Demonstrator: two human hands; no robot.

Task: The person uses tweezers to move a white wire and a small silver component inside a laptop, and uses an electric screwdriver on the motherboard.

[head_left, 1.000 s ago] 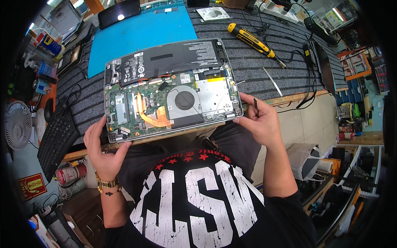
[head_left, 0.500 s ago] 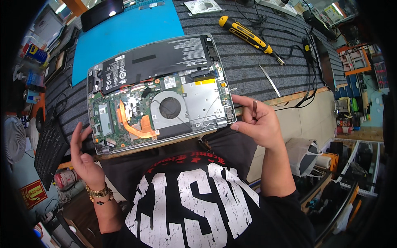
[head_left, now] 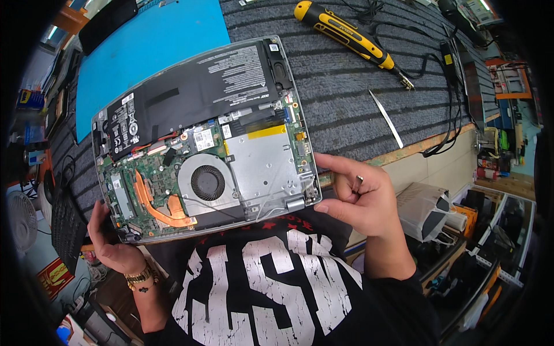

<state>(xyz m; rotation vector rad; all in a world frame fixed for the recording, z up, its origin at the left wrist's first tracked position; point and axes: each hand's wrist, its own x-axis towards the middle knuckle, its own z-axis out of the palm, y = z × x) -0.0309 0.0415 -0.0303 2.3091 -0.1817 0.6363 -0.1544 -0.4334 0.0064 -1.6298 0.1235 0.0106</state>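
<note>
An opened laptop base (head_left: pixel 262 167) lies over the near table edge, its inside facing up. It shows a black battery (head_left: pixel 190 95), a round fan (head_left: pixel 208 183), a copper heat pipe (head_left: pixel 167 213) and a green board. My right hand (head_left: pixel 363 199) pinches its near right corner between thumb and forefinger, the other fingers curled, with a small dark piece at them that I cannot make out. At the near left corner my left hand (head_left: pixel 118 251) grips the edge, some fingers hidden behind it.
A blue mat (head_left: pixel 156 40) lies beyond the laptop. A yellow and black screwdriver (head_left: pixel 346 37) and a thin pale metal strip (head_left: pixel 386 118) rest on the grey striped table cover (head_left: pixel 334 127). Black cables (head_left: pixel 453 109) hang over the right edge. At left stand a keyboard (head_left: pixel 68 222) and fan (head_left: pixel 22 213).
The laptop base has come nearer and shifted left, appearing larger. My left hand has closed in on its left corner from beside it. My right hand moved along with the right corner.
</note>
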